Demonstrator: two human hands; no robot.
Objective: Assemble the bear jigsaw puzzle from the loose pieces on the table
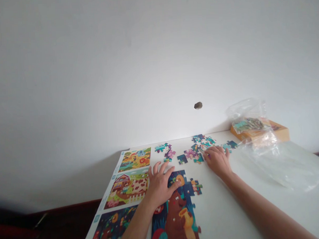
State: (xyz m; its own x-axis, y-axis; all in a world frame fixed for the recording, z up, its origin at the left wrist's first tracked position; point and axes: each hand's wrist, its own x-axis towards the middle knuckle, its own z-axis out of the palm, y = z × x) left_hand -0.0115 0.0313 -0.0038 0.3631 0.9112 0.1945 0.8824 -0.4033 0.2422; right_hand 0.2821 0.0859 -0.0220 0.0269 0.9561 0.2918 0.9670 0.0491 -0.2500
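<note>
A left hand (160, 185) spreads its fingers apart, thumb over a joined puzzle section (175, 211) that runs back beneath its wrist and out of my sight. Right hand (217, 160) fingers bend over loose pieces (182, 159); I cannot tell whether they pinch one. The pieces look light, stiff, bendable at the tabs, best held by opposite edges.

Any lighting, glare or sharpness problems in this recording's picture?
In the head view, glare whitens the clear plastic by the yellow box; in the same head view, a soft shadow darkens the wall left of the table, and the puzzle pieces by the right hand look slightly soft.
</note>
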